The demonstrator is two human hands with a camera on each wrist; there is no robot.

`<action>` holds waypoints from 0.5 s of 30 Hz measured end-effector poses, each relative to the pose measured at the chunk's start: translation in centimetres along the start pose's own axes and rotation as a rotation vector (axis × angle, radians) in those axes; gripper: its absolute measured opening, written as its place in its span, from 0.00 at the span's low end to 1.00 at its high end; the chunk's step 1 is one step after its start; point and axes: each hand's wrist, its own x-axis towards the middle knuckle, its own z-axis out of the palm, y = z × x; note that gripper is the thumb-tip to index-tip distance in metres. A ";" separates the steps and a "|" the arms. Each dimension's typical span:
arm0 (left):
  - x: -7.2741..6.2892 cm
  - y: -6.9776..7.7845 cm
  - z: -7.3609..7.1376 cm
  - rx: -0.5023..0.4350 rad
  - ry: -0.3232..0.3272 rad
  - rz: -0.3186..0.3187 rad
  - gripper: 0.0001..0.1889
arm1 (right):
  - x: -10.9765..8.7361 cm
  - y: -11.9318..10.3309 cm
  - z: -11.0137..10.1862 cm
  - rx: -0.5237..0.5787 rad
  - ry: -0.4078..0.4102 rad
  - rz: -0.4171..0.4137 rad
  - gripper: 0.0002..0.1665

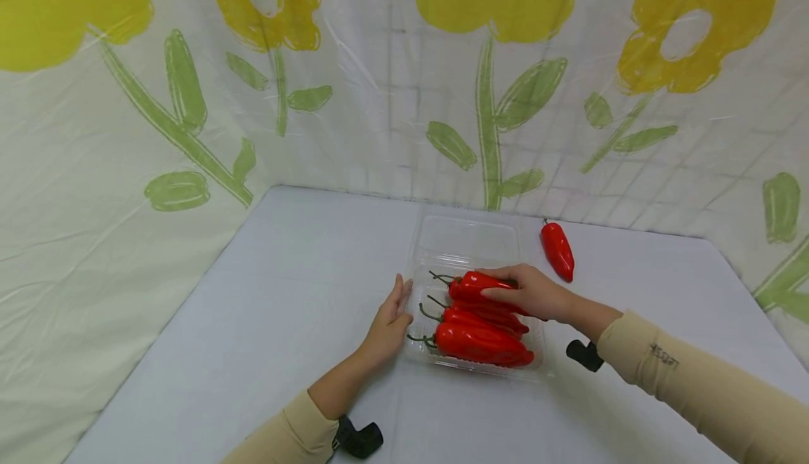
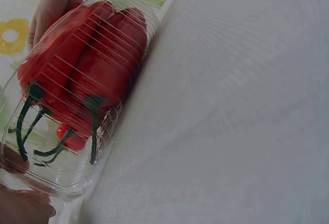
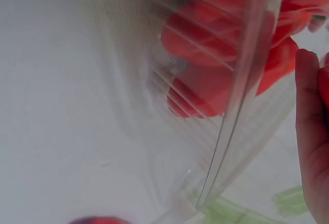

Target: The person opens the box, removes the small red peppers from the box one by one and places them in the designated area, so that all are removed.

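A clear plastic clamshell box (image 1: 411,353) lies with its lid (image 1: 468,236) folded back, holding several red peppers (image 1: 483,343) with green stems pointing left. My right hand (image 1: 527,292) grips another red pepper (image 1: 472,286) at the far side of the box, over the ones inside. At the box's left wall my left hand (image 1: 387,327) rests with extended fingers touching the side. In the left wrist view the peppers (image 2: 110,54) show through the ribbed wall, and part of the left hand (image 2: 23,206) appears at the lower left.
One more red pepper (image 1: 557,252) lies on the white table (image 1: 303,274), right of the lid. A curtain with yellow flowers (image 1: 360,99) hangs behind the table. Dark wrist-worn pieces (image 1: 360,439) sit under both sleeves.
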 end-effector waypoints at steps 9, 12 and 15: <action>-0.1 -0.1 0.0 -0.008 -0.008 0.017 0.37 | -0.8 0.9 -0.8 0.088 0.016 0.016 0.34; -0.1 -0.1 0.0 -0.003 -0.008 0.015 0.37 | -1.0 1.0 -1.0 0.090 0.036 0.032 0.34; -0.1 -0.1 0.0 0.004 -0.008 0.006 0.37 | -1.3 1.2 -1.3 0.077 0.082 0.051 0.34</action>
